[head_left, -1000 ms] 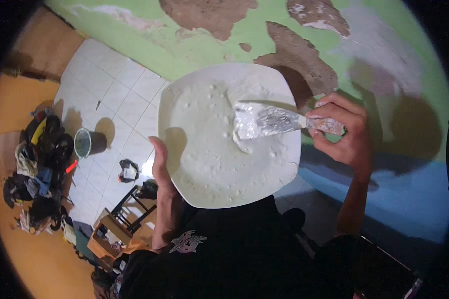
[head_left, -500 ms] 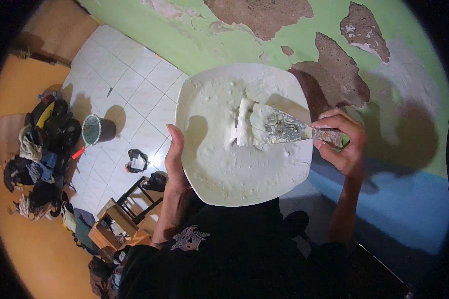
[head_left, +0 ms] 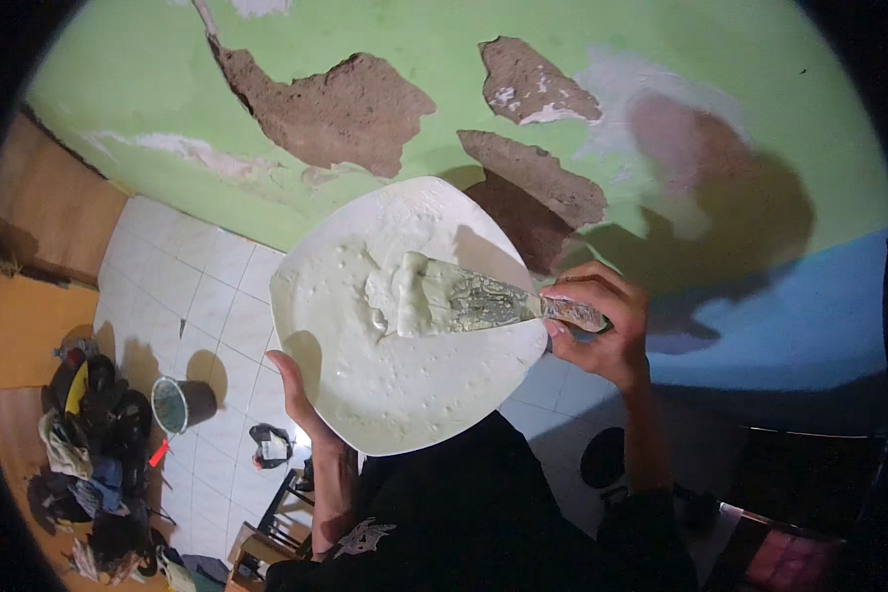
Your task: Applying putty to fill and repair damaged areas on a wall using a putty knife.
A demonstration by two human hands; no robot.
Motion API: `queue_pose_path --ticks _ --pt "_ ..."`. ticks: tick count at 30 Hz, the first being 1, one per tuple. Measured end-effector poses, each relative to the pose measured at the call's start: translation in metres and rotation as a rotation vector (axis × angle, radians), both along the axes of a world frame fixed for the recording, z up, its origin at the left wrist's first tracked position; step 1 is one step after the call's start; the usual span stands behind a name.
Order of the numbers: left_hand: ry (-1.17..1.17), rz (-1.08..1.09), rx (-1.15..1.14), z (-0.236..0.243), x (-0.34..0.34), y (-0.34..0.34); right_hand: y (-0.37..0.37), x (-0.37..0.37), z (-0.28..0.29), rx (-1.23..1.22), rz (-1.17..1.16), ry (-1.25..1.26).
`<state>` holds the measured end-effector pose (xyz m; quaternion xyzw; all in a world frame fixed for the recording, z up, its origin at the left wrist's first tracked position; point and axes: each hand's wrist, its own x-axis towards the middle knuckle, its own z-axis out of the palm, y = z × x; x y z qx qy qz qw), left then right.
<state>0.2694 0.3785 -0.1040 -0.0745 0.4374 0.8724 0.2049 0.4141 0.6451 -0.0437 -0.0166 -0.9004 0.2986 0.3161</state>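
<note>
My left hand [head_left: 302, 397] grips a white squarish plate [head_left: 444, 419] from its left edge, thumb on the rim and the other fingers hidden beneath. Wet off-white putty [head_left: 350, 340] with lumps and bubbles is spread over the plate. In my right hand [head_left: 602, 318] is a putty knife [head_left: 488, 299], held by its worn handle between thumb and fingers. The blade reaches left over the plate, and a thick roll of putty lies along its front edge. Whether the blade touches the plate is hard to make out.
Ahead stands a green wall [head_left: 434, 79] with bare brown patches [head_left: 335, 113] and a blue lower band [head_left: 760, 306]. On the tiled floor at left are a bucket [head_left: 185, 405], a black plastic bag [head_left: 270, 446] and a heap of clothes and bags [head_left: 94, 444]. A wooden box [head_left: 252, 557] stands near my left arm.
My view has turned toward the wall, so more of its bare patches show. Plate and putty knife now sit lower and further left in view, the plate turned somewhat. Both grips stay the same.
</note>
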Motion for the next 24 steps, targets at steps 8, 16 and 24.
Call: queue_pose_path --ticks 8,16,24 --pt "0.081 0.144 -0.066 0.006 -0.006 0.025 0.031 -0.01 -0.009 -0.066 -0.022 0.135" --pt "0.111 0.335 -0.2 0.007 0.006 0.039 0.052 -0.021 -0.022 -0.18 0.004 0.216" --pt "0.188 0.285 -0.12 0.006 0.007 0.031 0.055 -0.027 -0.01 -0.058 0.054 0.224"
